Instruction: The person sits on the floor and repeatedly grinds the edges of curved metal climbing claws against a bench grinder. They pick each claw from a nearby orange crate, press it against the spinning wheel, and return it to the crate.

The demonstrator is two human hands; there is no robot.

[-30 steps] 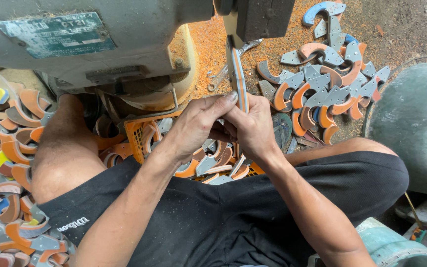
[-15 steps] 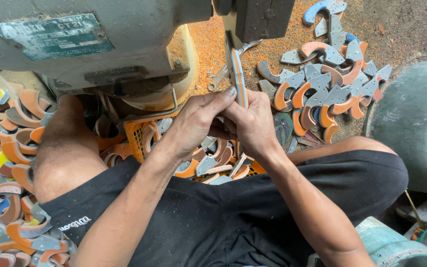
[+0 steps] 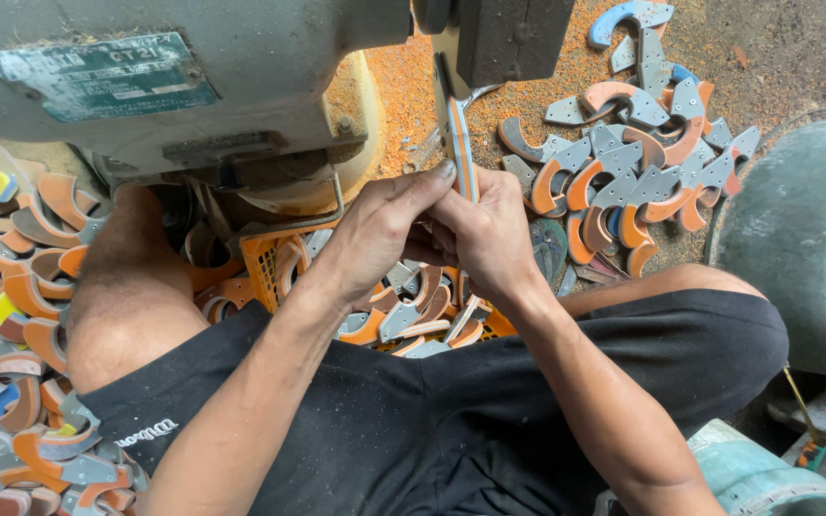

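Far left of the grip, a heap of curved orange and grey pieces (image 3: 11,287) covers the floor beside the person's bare knee (image 3: 121,296). Above that, the grey machine body (image 3: 164,76) with its teal plate (image 3: 97,76) fills the upper left and overhangs the work, so whatever lies under it is hidden. Just left of and below the grip sits an orange crate (image 3: 260,263) full of the same curved pieces, partly covered by the forearms. The left hand (image 3: 375,234) comes in from the lower left, its thumb and forefinger pinched tight on a thin strip (image 3: 461,148), grey with an orange edge, which stands on its edge and runs straight up from the grip toward a dark block (image 3: 513,38) of the machine. The right hand (image 3: 489,239) presses against the left one, fingers curled shut around the lower end of the same strip; that end is hidden inside the two hands. Orange dust (image 3: 403,86) lies on the ground behind the strip. To the right of the grip, well apart, a second pile of curved pieces (image 3: 633,162) is spread over the floor, and farther right stands a round green drum (image 3: 805,239). Below the grip, black shorts (image 3: 432,420) cover the lap.
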